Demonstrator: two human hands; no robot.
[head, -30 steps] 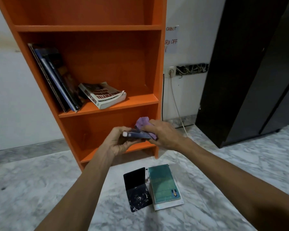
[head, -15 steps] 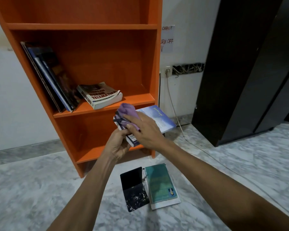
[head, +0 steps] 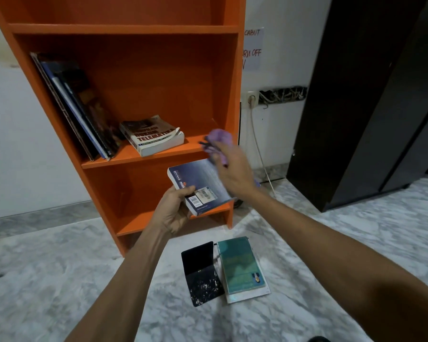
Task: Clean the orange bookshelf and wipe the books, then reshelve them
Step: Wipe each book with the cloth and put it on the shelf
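Observation:
My left hand (head: 174,210) grips a blue paperback book (head: 200,184) by its lower corner, back cover and barcode facing up, in front of the orange bookshelf (head: 143,75). My right hand (head: 234,172) holds a purple cloth (head: 219,141) against the book's far edge. On the middle shelf a thick book (head: 151,137) lies flat, and several thin books (head: 82,107) lean against the left wall. Two more books lie on the floor: a black one (head: 201,272) and a teal one (head: 242,266).
The floor (head: 47,280) is grey-white marble. A tall black cabinet (head: 371,99) stands to the right. A wall socket (head: 252,98) with a white cable (head: 261,154) sits between the shelf and the cabinet. A paper note (head: 253,48) hangs above it.
The book has been turned from edge-on to back cover up. My right hand with the cloth has slid from the book's left end across to its far right edge.

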